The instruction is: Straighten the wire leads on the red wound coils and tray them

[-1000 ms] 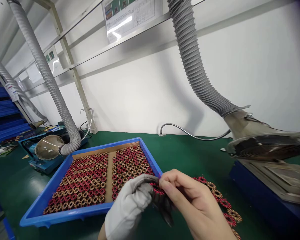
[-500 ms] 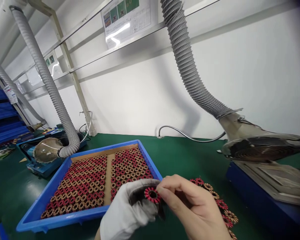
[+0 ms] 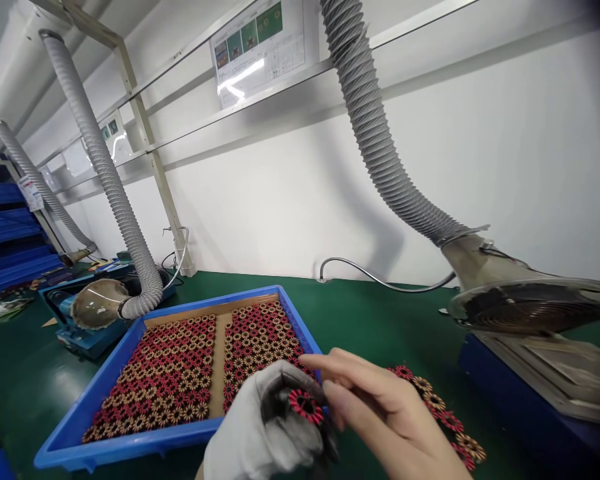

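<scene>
My left hand (image 3: 265,427), in a white glove with dark fingertips, is closed around a small stator with red windings (image 3: 306,406), its round face turned up toward me. Bare, my right hand (image 3: 385,413) is close on the stator's right side. Its index finger reaches over the gloved fingers and its thumb lies near the stator's edge, with a gap between the two. Whether the thumb touches the stator I cannot tell. Behind the hands, a blue tray (image 3: 130,450) holds rows of red and copper-coloured stators (image 3: 165,373) in two blocks.
More stators lie in a loose line (image 3: 450,420) on the green table (image 3: 360,320), right of my hands. A fume hood (image 3: 530,303) on a grey hose (image 3: 375,133) hangs above a dark blue box (image 3: 510,393). Another hose (image 3: 105,173) comes down at left.
My right thumb and index finger have parted from their pinch at the stator's edge. The stator has tipped slightly in my left hand, and the view has shifted a little.
</scene>
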A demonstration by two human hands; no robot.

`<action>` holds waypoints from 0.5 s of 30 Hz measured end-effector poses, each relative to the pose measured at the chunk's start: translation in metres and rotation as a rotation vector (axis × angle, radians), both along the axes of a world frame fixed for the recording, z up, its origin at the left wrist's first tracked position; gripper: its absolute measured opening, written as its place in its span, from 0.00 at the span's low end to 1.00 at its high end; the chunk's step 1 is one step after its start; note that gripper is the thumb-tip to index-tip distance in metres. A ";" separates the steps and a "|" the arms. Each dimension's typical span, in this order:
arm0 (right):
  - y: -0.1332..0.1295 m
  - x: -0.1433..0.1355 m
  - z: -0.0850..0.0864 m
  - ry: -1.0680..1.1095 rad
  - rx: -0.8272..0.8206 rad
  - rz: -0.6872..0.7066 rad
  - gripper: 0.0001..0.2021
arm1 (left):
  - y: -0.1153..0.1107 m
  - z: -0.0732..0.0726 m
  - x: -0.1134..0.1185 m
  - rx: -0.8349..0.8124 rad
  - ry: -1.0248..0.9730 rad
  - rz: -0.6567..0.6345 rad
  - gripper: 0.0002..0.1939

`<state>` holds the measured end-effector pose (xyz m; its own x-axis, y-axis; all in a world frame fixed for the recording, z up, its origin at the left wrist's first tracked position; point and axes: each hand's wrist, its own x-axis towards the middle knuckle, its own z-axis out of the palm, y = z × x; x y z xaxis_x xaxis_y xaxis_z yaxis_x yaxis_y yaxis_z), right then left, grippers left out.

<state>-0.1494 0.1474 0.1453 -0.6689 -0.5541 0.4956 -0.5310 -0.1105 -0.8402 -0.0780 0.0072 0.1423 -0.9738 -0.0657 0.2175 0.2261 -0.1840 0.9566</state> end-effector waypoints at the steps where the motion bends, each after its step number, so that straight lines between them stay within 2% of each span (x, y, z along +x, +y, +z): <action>1: 0.000 0.001 0.001 0.014 -0.016 0.039 0.11 | 0.000 0.001 -0.001 -0.021 -0.023 0.023 0.25; 4: -0.004 0.004 0.003 -0.026 -0.081 0.167 0.10 | 0.002 0.003 -0.003 -0.055 -0.063 0.038 0.24; 7: -0.011 0.005 0.002 -0.175 -0.209 0.169 0.14 | 0.005 0.004 -0.001 0.005 -0.159 -0.003 0.20; 9: -0.012 0.004 0.000 -0.344 -0.366 0.187 0.15 | 0.006 0.006 0.004 0.047 -0.237 -0.035 0.19; 11: -0.009 0.003 -0.002 -0.443 -0.510 0.189 0.15 | 0.006 0.009 0.008 0.012 -0.261 -0.018 0.17; 13: -0.003 0.002 -0.003 -0.421 -0.444 0.199 0.15 | 0.005 0.012 0.012 -0.072 -0.216 0.052 0.15; 15: 0.001 0.003 -0.003 -0.378 -0.205 0.196 0.13 | 0.006 0.013 0.012 -0.125 -0.165 0.115 0.12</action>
<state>-0.1461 0.1488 0.1426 -0.7161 -0.6042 0.3495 -0.1441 -0.3619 -0.9210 -0.0658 0.0133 0.1552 -0.9846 -0.1607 0.0693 0.0773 -0.0441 0.9960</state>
